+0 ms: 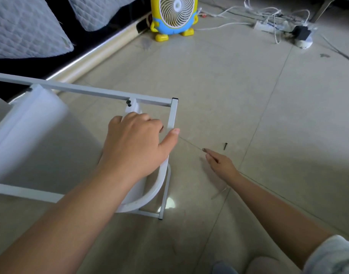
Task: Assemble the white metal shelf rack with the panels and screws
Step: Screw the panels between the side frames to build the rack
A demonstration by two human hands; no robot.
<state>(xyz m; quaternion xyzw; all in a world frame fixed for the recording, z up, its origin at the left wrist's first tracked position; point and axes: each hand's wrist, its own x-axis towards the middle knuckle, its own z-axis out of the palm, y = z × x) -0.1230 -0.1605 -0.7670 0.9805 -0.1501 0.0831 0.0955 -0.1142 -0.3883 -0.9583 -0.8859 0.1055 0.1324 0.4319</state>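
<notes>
The white metal shelf rack (174, 113) lies on its side on the tiled floor, with a white panel (41, 135) fitted between its tubes. A black screw (128, 102) sits in the top tube where a panel tab meets it. My left hand (138, 143) grips the panel's edge by the rack's end post, fingers curled over it and thumb against the post. My right hand (221, 162) reaches low over the floor with its fingers stretched out, holding nothing. A loose black screw (225, 145) lies on the tile just beyond its fingertips.
A yellow and blue toy-shaped fan (174, 14) stands at the back. A power strip with tangled white cables (268, 24) lies at the back right. A bed edge with quilted padding (27, 26) runs along the left. My knee (258, 265) shows at the bottom.
</notes>
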